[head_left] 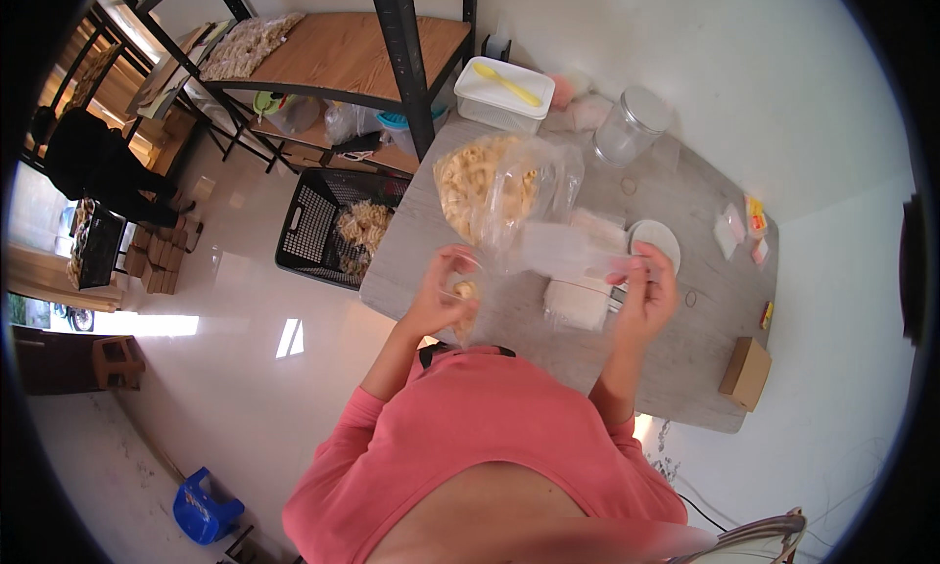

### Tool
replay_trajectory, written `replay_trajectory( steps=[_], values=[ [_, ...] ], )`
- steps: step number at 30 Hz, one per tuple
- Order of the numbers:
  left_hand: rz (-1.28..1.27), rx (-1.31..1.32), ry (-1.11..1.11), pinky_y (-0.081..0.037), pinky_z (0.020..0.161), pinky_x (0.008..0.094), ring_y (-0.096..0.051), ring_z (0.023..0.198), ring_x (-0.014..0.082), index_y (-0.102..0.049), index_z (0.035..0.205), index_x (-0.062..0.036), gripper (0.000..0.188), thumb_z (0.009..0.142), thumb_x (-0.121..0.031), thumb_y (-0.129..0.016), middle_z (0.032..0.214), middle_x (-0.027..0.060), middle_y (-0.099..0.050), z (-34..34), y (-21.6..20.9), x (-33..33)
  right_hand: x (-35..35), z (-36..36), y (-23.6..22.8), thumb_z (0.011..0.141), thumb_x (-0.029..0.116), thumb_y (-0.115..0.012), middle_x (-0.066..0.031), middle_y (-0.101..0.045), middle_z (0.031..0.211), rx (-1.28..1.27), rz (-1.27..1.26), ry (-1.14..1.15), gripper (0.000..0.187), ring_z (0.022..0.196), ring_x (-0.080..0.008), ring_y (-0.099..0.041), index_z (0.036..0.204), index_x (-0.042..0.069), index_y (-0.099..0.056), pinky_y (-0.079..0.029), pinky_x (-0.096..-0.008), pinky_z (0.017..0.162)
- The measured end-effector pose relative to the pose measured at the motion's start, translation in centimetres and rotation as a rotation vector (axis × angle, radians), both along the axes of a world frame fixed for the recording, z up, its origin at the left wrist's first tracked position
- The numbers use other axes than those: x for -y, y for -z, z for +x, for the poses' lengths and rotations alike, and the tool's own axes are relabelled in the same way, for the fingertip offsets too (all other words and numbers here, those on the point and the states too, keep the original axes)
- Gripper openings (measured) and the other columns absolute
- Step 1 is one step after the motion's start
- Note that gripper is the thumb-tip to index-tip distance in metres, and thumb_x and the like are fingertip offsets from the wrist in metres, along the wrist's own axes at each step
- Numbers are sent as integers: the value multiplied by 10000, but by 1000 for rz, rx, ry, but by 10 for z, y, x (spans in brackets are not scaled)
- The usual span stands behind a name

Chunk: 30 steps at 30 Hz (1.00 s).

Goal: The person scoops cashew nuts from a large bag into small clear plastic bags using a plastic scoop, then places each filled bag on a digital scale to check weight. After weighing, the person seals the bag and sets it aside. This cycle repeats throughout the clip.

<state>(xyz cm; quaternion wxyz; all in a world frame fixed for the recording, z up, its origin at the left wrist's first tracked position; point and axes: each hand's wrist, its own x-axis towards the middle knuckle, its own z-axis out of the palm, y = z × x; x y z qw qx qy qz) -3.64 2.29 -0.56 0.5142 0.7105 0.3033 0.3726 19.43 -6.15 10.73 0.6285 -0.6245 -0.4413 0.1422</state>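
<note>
My left hand point(443, 295), near the table's front edge, is closed on a small clear plastic bag point(464, 319) with a few pale yellow snack pieces in its lower part. My right hand point(648, 295) pinches one end of a flat, translucent piece of plastic point(563, 249), which stretches left over the table; its exact kind is unclear. Beyond my hands stands a large clear bag of curled yellow snacks point(470, 182), its loose plastic folded toward the right. Below the translucent piece lies a stack of small clear bags point(580, 305). A round white lid point(658, 241) lies behind my right fingers.
At the back are a white lidded tub point(499, 114) with a yellow spoon point(504, 84) on it and a clear jar point(632, 128). A small cardboard box point(746, 373) stands at right. Left are a black crate point(333, 221), a shelf point(343, 55) and a distant person point(103, 163).
</note>
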Motion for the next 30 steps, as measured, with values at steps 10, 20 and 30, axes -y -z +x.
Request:
replay_trajectory(
  steps=[10, 20, 30],
  values=[
    [-325, 257, -107, -250, 1039, 392, -278, 1293, 258, -390, 1255, -78, 614, 703, -209, -624, 1384, 118, -283, -7, 48, -34, -73, 0, 110, 863, 48, -534, -142, -637, 876, 283, -17, 7, 124, 795, -222, -638, 948, -23, -590, -490, -290, 690],
    [-460, 339, 32, -184, 1062, 356, -42, 1384, 261, -414, 1212, -114, 521, 720, -121, -585, 1507, 113, -12, 6, 72, -71, -78, -23, 164, 834, 45, -572, -132, -644, 831, 175, -163, -62, 108, 727, -198, -624, 920, -13, -601, -487, -280, 674],
    [-461, 313, 62, -146, 1075, 351, -35, 1385, 267, -425, 1195, -138, 490, 728, -111, -571, 1508, 119, -6, 8, 74, -91, -83, -35, 154, 860, 98, -578, -72, -616, 817, -629, -162, -88, 165, 653, -112, -561, 970, -26, -571, -458, -239, 602]
  ],
)
